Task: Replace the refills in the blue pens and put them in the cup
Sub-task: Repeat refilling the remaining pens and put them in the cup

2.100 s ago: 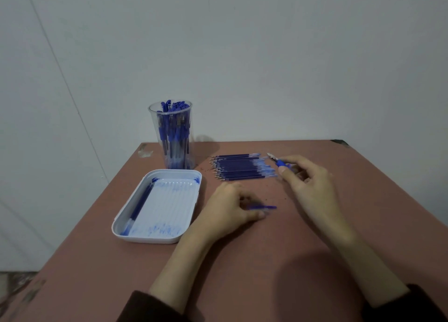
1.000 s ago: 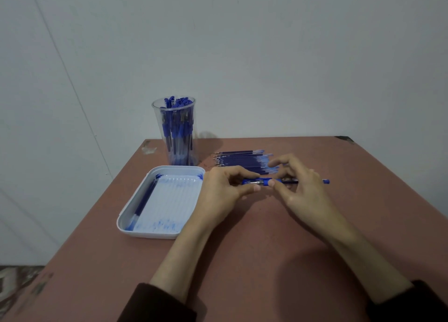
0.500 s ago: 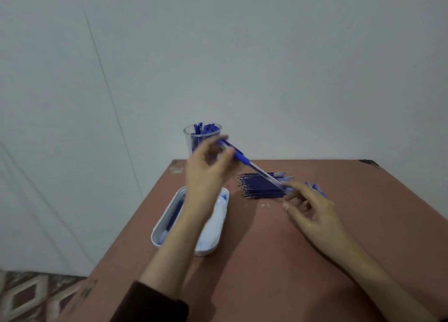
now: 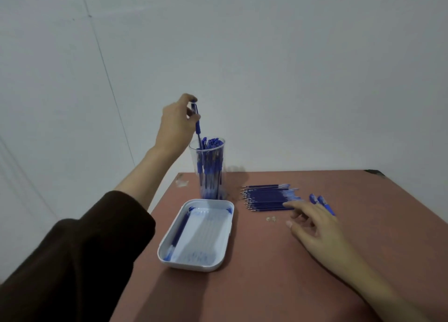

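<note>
the left hand (image 4: 175,123) is pinching a light, stiff, likely slippery pen (image 4: 198,125) by its top over the far cup (image 4: 211,173), while the right hand (image 4: 315,227) is lying loose-fingered beside the refills (image 4: 266,198).

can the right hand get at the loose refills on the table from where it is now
Probably yes. The right hand lies open on the table, its fingertips at the near end of the refills, and nothing stands between them.
</note>
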Demonstrator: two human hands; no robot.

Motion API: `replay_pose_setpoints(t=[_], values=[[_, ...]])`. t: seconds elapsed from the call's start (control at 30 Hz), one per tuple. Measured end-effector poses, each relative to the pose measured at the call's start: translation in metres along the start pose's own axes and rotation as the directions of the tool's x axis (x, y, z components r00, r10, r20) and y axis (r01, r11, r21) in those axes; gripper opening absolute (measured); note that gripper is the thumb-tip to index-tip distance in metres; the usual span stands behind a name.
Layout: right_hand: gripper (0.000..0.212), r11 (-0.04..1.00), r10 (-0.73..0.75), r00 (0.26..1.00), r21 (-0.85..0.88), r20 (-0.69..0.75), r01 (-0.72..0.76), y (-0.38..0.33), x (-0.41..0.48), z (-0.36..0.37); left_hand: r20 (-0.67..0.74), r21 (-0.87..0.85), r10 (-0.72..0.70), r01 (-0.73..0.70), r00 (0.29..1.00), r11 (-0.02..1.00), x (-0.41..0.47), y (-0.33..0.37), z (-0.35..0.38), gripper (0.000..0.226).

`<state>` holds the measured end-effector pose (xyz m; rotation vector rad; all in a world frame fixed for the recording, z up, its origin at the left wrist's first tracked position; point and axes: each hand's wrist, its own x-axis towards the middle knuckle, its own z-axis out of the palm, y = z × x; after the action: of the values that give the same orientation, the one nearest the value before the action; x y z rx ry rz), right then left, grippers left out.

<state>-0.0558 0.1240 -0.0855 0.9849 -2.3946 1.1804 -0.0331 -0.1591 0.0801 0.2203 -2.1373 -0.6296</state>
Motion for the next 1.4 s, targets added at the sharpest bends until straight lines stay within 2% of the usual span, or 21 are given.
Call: replay_pose_setpoints(t=[0.13,0.3,0.43,0.5,0.6,0.7,0.8,0.9,1.0,1.17,1.27,1.4], values=[[0.026,1.0,0.013,0.999,-0.024,-0.037,-0.014,0.003,0.0,-0.002,0.125,0.097,-0.08,0.068,0.989,0.993,-0.005,-0.011,0.013,0.018],[0.03,0.998,0.058,0.994,-0.025,-0.094,-0.06,0.005,0.002,-0.006,0.231,0.272,-0.144,0.078,0.962,0.959,-0.011,-0.024,0.023,0.011],[0.027,0.994,0.077,0.983,-0.067,-0.169,-0.09,0.007,0.005,-0.01,0.242,0.317,-0.154,0.072,0.958,0.946,-0.017,-0.024,0.024,0.047],[0.022,0.985,0.125,0.969,-0.093,-0.211,-0.148,0.011,0.007,-0.013,0.245,0.317,-0.142,0.059,0.959,0.946,-0.019,-0.021,0.021,0.049],[0.019,0.94,0.251,0.929,-0.16,-0.273,-0.301,0.021,0.01,-0.021,0.193,0.25,-0.027,-0.022,0.981,0.968,-0.03,-0.013,0.021,0.034],[0.022,0.846,0.398,0.875,-0.259,-0.275,-0.466,0.03,0.011,-0.029,0.125,0.101,0.119,-0.132,0.985,0.986,-0.061,0.01,0.03,0.024],[0.026,0.768,0.481,0.84,-0.342,-0.249,-0.541,0.035,0.01,-0.032,0.194,-0.087,0.139,-0.124,0.971,0.988,-0.106,0.03,0.051,0.018],[0.027,0.753,0.524,0.821,-0.327,-0.228,-0.572,0.034,0.009,-0.033,0.275,-0.169,0.108,-0.062,0.955,0.984,-0.148,0.034,0.078,0.023],[0.019,0.738,0.55,0.808,-0.328,-0.213,-0.589,0.027,0.007,-0.035,0.323,-0.23,0.044,0.033,0.945,0.973,-0.177,0.038,0.094,0.033],[0.036,0.667,0.566,0.784,-0.416,-0.256,-0.618,0.022,0.008,-0.039,0.276,-0.264,0.06,0.016,0.959,0.965,-0.188,0.04,0.103,0.031],[0.032,0.641,0.565,0.772,-0.435,-0.29,-0.632,0.023,0.008,-0.042,0.225,-0.285,0.066,0.001,0.972,0.959,-0.188,0.042,0.103,0.027],[0.02,0.693,0.508,0.811,-0.421,-0.291,-0.585,0.023,0.009,-0.042,0.194,-0.309,0.053,0.009,0.98,0.951,-0.187,0.042,0.102,0.024]])
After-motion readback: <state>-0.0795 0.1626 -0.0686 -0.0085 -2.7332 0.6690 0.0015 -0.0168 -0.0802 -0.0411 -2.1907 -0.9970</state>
